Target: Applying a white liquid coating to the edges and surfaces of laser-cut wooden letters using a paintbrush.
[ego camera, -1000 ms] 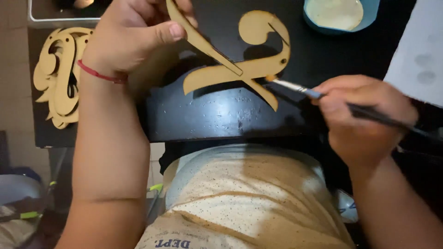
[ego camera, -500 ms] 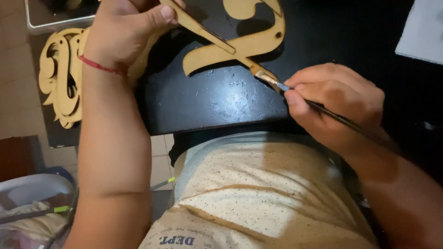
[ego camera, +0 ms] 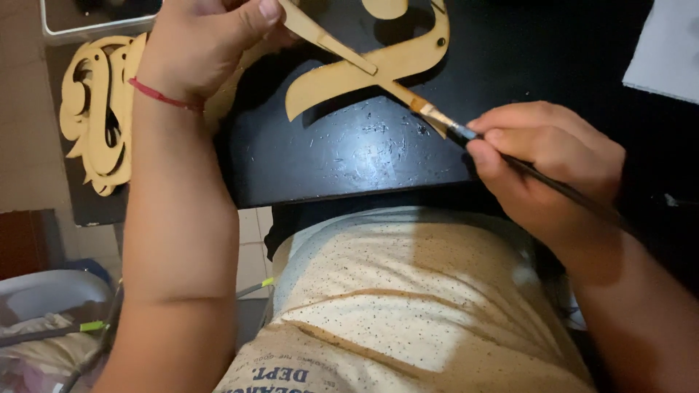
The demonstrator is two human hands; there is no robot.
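My left hand [ego camera: 207, 44], with a red string at the wrist, grips a flat tan wooden cutout [ego camera: 364, 69] with curved strokes, holding it tilted over the black table [ego camera: 349, 156]. My right hand [ego camera: 542, 164] holds a thin black-handled paintbrush [ego camera: 466, 132] near its metal ferrule. The brush's bristles touch a narrow lower arm of the cutout.
More tan wooden cutouts [ego camera: 98, 113] lie stacked at the table's left end. A white tray edge [ego camera: 87, 25] sits at the top left, a white sheet [ego camera: 666, 51] at the top right. A grey bin [ego camera: 44, 320] stands on the floor at lower left. The table's front edge runs above my speckled shirt.
My right hand has brought the brush up and left along the cutout's lower arm. The view has shifted, so the cutout and left hand now sit higher in the frame.
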